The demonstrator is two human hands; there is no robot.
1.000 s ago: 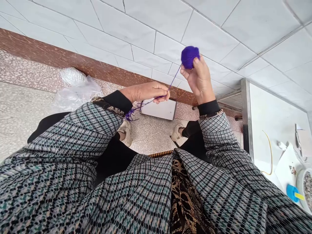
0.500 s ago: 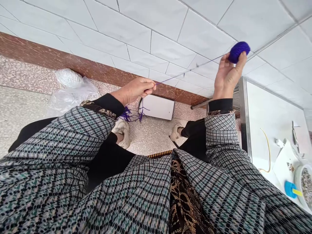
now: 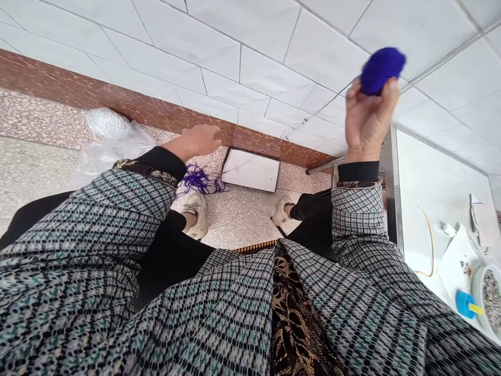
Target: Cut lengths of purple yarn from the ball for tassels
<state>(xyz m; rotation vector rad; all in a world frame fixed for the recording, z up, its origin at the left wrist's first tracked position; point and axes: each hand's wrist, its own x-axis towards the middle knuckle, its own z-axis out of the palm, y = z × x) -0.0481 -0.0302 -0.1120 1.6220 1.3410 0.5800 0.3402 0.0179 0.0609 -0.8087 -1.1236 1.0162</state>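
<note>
My right hand (image 3: 370,117) is raised at the upper right, its fingers closed around a purple ball of yarn (image 3: 381,70). A thin strand runs from the ball down to the left, and past the wall tiles it fades into blur. My left hand (image 3: 201,140) is at the left centre, apart from the ball. Its fingers are smeared by motion, so whether they pinch the strand does not show. Below that hand, a loose tangle of purple yarn (image 3: 198,179) lies on the floor near my left shoe (image 3: 198,214).
A white flat box (image 3: 250,169) lies on the floor between my feet and the wall. At the left are a white yarn ball (image 3: 106,121) and a clear plastic bag (image 3: 113,151). A white table (image 3: 422,183) at the right bears a bowl (image 3: 479,292) and a blue object (image 3: 464,304).
My right hand has carried the ball to the right and up. My left hand has moved left and away from it. The strand, taut half a second ago, now looks slack and blurred.
</note>
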